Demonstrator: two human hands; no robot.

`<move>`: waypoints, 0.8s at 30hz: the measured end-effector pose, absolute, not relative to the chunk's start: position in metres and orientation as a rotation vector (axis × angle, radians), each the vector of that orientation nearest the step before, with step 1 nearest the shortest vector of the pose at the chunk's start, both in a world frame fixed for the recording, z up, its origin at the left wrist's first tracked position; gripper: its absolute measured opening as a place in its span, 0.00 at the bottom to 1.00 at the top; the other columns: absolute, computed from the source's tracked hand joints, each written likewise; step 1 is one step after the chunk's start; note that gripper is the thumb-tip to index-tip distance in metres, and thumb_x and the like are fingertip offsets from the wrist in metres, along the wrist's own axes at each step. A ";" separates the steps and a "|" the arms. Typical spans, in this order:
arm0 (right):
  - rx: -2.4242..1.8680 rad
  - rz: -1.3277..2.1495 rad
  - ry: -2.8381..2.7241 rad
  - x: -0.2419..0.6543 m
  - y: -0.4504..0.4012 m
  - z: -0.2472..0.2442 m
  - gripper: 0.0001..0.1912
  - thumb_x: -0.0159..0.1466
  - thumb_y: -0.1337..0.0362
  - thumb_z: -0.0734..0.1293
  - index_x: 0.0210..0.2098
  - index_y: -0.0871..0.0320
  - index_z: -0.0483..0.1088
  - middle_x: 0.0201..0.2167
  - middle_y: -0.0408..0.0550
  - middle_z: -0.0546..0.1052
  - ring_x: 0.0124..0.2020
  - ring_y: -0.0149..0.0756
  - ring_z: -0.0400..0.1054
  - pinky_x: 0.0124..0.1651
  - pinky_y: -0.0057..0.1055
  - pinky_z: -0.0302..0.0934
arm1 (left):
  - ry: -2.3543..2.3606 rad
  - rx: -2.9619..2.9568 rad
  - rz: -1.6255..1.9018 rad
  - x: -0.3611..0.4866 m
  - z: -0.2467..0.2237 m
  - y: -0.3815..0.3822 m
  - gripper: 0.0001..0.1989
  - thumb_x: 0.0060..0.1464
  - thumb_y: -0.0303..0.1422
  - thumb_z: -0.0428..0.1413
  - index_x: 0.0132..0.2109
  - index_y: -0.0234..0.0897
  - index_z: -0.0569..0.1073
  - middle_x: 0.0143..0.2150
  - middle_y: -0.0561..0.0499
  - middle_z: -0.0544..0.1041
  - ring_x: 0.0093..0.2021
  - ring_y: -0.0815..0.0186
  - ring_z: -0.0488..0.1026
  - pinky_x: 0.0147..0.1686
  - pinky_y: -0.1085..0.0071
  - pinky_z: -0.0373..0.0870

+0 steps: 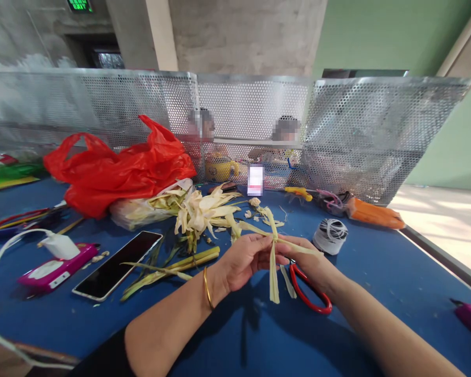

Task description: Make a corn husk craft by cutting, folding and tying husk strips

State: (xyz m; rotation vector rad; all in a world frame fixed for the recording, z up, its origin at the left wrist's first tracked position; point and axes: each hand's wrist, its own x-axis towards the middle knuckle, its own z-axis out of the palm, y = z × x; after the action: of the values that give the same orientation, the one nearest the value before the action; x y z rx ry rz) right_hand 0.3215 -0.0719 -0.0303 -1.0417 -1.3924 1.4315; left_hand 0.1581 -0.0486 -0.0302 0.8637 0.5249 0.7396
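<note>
Both my hands meet over the blue table, pinching a cross-shaped piece of folded corn husk point(273, 272) at its middle. Its pale strips stick out up, down and to both sides. My left hand point(249, 259), with a gold bangle at the wrist, grips it from the left. My right hand point(304, 256) closes on it from the right; some of its fingers are hidden. Under the right hand lie red-handled scissors point(312, 303), their blades mostly covered. A loose husk strip point(288, 283) lies beside them. Just beyond, a spool of white thread point(330, 235) stands upright.
A heap of husks point(204, 209) lies behind my left hand, near a red plastic bag point(121, 167). A phone point(118, 266), green stalks point(172, 272) and a purple power strip point(58, 267) with a charger are left. A perforated metal screen point(251, 104) borders the back; two people sit beyond.
</note>
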 end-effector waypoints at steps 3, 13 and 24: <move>-1.066 1.370 -1.415 0.322 -0.071 -0.034 0.19 0.56 0.49 0.69 0.31 0.60 0.76 0.29 0.48 0.76 0.35 0.38 0.69 0.41 0.34 0.63 | 0.560 0.931 0.746 0.160 -0.031 -0.050 0.13 0.54 0.37 0.58 0.39 0.28 0.76 0.40 0.39 0.80 0.31 0.66 0.78 0.31 0.74 0.71; -1.098 1.147 -1.425 0.327 -0.062 -0.038 0.16 0.53 0.53 0.73 0.37 0.55 0.79 0.38 0.48 0.79 0.44 0.42 0.70 0.50 0.37 0.61 | 0.601 0.885 0.846 0.162 -0.028 -0.049 0.11 0.57 0.32 0.55 0.43 0.29 0.76 0.37 0.40 0.81 0.29 0.67 0.77 0.32 0.74 0.72; -1.098 1.359 -1.226 0.318 -0.062 -0.047 0.18 0.48 0.53 0.75 0.34 0.57 0.79 0.26 0.45 0.78 0.28 0.34 0.69 0.33 0.30 0.62 | 0.670 0.957 0.925 0.165 -0.038 -0.049 0.16 0.52 0.40 0.60 0.37 0.28 0.77 0.33 0.40 0.81 0.28 0.65 0.77 0.29 0.74 0.72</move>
State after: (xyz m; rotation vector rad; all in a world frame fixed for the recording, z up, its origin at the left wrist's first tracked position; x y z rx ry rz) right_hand 0.3181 -0.0621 -0.0473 -1.0979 -1.2261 1.3588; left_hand 0.1652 -0.0493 -0.0384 0.9574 0.6702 0.9248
